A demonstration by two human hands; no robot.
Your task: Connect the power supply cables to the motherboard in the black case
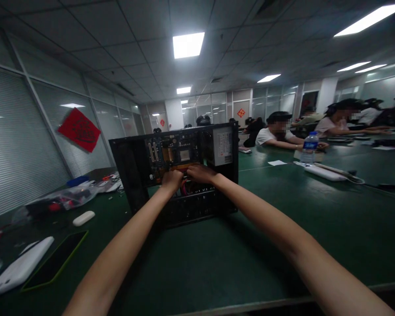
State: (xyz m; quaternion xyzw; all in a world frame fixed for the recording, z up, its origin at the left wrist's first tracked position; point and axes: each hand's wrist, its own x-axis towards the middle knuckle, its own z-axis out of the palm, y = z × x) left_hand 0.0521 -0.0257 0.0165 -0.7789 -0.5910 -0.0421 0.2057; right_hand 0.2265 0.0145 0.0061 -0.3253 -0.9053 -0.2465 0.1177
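Note:
An open black computer case stands on its side on the green table, its motherboard and grey power supply facing me. Both my arms reach into it. My left hand and my right hand sit side by side at the lower edge of the motherboard, fingers curled around a bundle of red and pink cables. Which hand actually grips the cables is hard to tell at this distance.
At the left lie a white device, a dark tablet with a green edge, a small white object and a clear bag of parts. At the right are a water bottle, a white keyboard-like bar, and several seated people.

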